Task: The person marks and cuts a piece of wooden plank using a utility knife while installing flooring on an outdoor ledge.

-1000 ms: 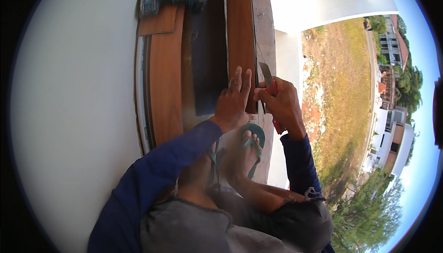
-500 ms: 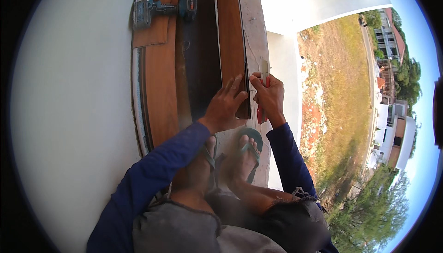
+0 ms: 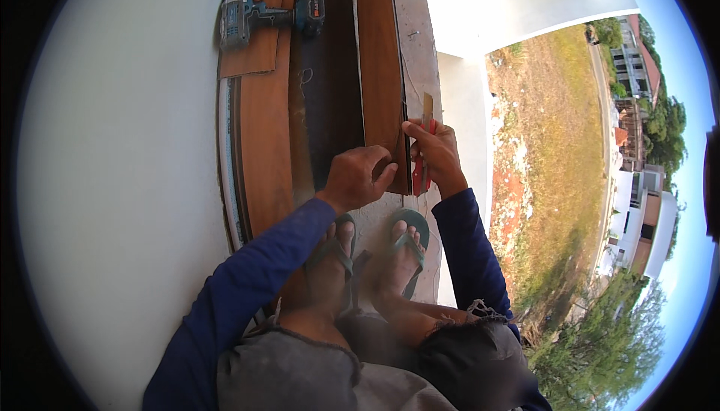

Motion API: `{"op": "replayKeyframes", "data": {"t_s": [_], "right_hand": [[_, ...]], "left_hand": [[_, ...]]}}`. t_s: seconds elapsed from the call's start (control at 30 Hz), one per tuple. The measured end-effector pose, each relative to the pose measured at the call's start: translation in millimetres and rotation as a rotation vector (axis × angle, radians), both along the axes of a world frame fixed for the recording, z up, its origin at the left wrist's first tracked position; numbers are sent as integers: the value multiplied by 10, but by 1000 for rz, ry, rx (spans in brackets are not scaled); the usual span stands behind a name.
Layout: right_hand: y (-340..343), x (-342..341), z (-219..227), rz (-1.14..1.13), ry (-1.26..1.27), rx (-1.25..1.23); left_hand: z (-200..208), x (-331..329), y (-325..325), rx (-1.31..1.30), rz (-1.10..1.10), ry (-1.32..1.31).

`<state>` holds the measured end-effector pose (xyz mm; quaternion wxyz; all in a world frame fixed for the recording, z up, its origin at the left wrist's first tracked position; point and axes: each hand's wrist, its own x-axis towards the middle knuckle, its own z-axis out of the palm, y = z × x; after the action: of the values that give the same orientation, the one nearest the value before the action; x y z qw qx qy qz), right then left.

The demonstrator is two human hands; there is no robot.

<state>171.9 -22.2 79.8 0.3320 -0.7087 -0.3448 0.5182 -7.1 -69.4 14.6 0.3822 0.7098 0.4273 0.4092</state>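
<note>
A cordless drill (image 3: 270,15) lies at eleven o'clock on a flat brown wood offcut (image 3: 251,43); below, long smooth wooden boards (image 3: 266,148) flank a dark channel (image 3: 334,103); the left hand (image 3: 360,178) is curled nearly closed, knuckles resting on the narrow plank (image 3: 381,73); at its three o'clock, the right hand (image 3: 435,152) grips a red-handled chisel (image 3: 424,148), blade upward, against the plank's edge; grey ledge (image 3: 416,43) beyond.

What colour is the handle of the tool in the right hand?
Red. The right hand grips a red-handled tool with a pale blade, seen in the head view.
</note>
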Motion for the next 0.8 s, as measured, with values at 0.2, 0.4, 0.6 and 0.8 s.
{"op": "replayKeyframes", "data": {"t_s": [0.2,0.4,0.6,0.8], "right_hand": [[15,2,-43,5,35,0],[60,38,17,97,-100,36],[334,70,148,219,-251,56],[637,28,257,495,-644,167]], "left_hand": [[-274,16,103,-228,315,-325],[-148,-552,538,-796,463,-658],[-50,-960,758,-932,-74,-900],[220,-919,800,-900,-260,-766]]}}
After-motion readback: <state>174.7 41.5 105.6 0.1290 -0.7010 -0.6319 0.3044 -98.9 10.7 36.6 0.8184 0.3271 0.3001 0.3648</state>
